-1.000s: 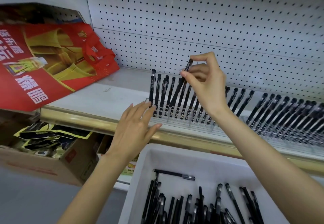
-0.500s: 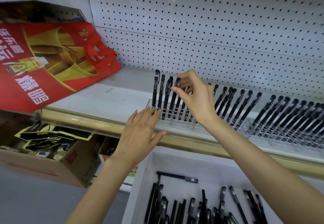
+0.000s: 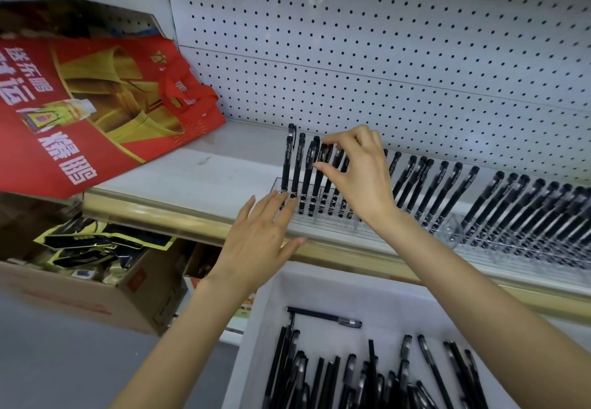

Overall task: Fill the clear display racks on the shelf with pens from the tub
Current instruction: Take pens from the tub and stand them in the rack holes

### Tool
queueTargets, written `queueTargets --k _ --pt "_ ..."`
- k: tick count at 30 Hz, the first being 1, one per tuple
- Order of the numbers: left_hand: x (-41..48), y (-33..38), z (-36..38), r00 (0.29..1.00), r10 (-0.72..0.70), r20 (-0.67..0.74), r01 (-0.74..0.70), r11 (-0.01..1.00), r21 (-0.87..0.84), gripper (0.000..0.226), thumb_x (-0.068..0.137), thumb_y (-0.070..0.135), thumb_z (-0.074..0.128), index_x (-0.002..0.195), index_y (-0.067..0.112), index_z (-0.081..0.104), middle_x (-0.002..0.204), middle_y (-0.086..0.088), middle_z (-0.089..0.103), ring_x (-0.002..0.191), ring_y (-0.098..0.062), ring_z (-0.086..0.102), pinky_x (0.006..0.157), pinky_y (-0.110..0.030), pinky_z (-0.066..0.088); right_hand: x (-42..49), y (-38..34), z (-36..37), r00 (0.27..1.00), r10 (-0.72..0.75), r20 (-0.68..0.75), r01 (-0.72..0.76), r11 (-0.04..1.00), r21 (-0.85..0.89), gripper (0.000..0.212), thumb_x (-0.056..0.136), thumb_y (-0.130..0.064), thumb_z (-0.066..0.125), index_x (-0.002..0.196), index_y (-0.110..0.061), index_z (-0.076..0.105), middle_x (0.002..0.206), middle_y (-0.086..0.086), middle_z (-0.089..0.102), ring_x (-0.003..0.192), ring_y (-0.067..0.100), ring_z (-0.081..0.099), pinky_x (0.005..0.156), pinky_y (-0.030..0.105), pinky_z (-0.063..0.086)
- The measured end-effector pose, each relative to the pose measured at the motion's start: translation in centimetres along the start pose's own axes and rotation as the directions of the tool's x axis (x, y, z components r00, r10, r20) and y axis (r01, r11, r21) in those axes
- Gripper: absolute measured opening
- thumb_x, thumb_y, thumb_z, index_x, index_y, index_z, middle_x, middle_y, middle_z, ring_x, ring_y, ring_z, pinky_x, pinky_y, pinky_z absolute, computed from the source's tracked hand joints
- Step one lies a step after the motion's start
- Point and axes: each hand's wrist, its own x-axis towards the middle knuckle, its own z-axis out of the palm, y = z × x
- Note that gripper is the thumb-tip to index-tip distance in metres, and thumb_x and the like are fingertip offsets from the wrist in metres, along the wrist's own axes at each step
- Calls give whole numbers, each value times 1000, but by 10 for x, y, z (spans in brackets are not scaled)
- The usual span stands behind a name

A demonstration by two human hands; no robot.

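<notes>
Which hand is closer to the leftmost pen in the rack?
Left. The left hand has its fingertips at the base of the leftmost pen, against the rack; the right hand pinches the cap of another pen a few slots to the right.

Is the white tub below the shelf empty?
No, the white tub holds many black pens lying loose inside it.

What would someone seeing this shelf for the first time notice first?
Likely the two hands at mid-frame: the right hand pinches the top of a pen standing in the clear rack, while the left hand lays straight fingers against the rack's left front. Next, the big red bag slumped at the left of the shelf, and the white tub of black pens below.
</notes>
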Motion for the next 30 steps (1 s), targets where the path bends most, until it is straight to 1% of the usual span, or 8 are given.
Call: queueTargets --k 4,8,11,15,20,23,26,30 --pt "-4 0 -10 999 35 -7 -35 998 43 67 90 56 33 139 12 45 144 -10 46 137 -25 38 114 -46 25 -2 -1 -13 999 -13 40 15 998 -57 43 81 -31 73 120 -16 61 107 6 52 105 21 45 90 30 39" --pt "-17 9 -24 998 65 4 -65 997 40 71 91 57 31 145 12 35 151 -8 36 143 -22 26 117 -43 15 -14 -2 -38 995 -46 91 58 989 -136 46 86 -33 68 127 -16 56 114 7 52 110 24 46 97 35 37" --pt "-29 25 -28 993 92 72 -94 995 21 74 91 58 24 150 15 22 157 -5 23 147 -19 14 119 -39 5 -43 -3 -59 984 -68 167 94 983 -157 48 88 -34 65 130 -14 54 119 7 53 114 24 47 100 37 36" --pt "-58 58 -23 979 173 106 -176 984 22 72 93 58 28 150 13 24 156 -7 25 146 -21 17 118 -39 6 -113 3 -87 949 -107 296 185 950 -251 50 87 -38 61 129 -12 54 121 8 56 112 25 53 95 41 42" --pt "-92 101 0 941 241 236 -242 970 -25 69 97 55 32 151 14 19 159 -6 17 147 -20 10 119 -39 4 -201 26 -112 859 52 509 150 926 -348 58 87 -47 58 135 -15 51 131 10 53 118 29 50 97 44 41" --pt "-112 121 17 912 265 315 -263 964 -48 68 98 55 30 151 14 17 159 -6 16 147 -19 11 118 -39 9 -247 41 -122 791 182 584 50 932 -358 63 90 -53 52 142 -20 41 141 7 43 130 26 39 107 40 31" --pt "-128 137 33 903 292 315 -289 956 -58 70 96 57 32 150 15 21 157 -5 22 145 -20 18 118 -39 13 -287 50 -129 734 290 614 -49 924 -378 65 91 -57 47 145 -24 34 144 3 37 133 23 34 110 37 28" --pt "-143 152 56 865 314 391 -321 946 -48 71 96 59 28 152 17 15 160 -4 12 147 -20 9 119 -40 7 -326 58 -132 653 417 632 -188 898 -398 64 92 -54 48 145 -21 34 141 4 38 130 24 36 107 35 31"
